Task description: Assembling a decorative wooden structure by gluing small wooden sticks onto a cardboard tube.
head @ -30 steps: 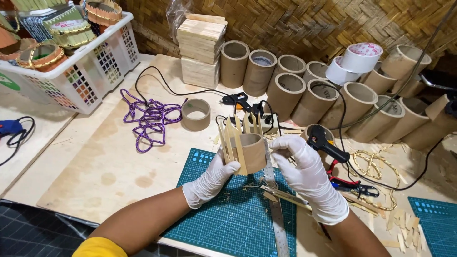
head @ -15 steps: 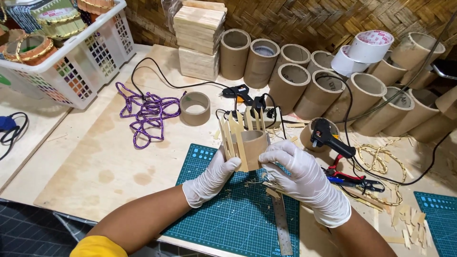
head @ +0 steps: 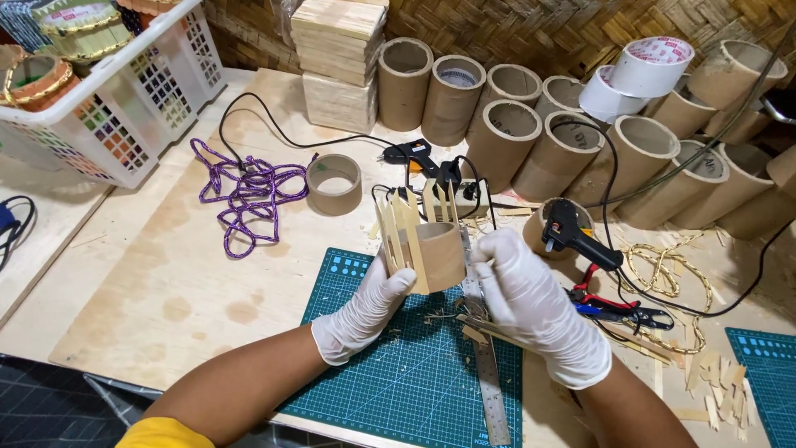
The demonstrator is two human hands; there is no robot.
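The little cardboard cup with wooden sticks [head: 419, 245] is up in the air over the green mat [head: 414, 373]. It looks light, and the thin sticks may snap, so hold its round body. The left hand [head: 365, 311] and right hand [head: 531, 303] fingers grip its sides. A black glue gun [head: 576, 236] rests near on the counter [head: 166, 282]

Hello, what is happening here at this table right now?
A person in white gloves holds a short cardboard tube over a green cutting mat. Flat wooden sticks stand upright around part of the tube. The left hand grips the side with the sticks; the right hand steadies the other side. A black glue gun rests to the right.
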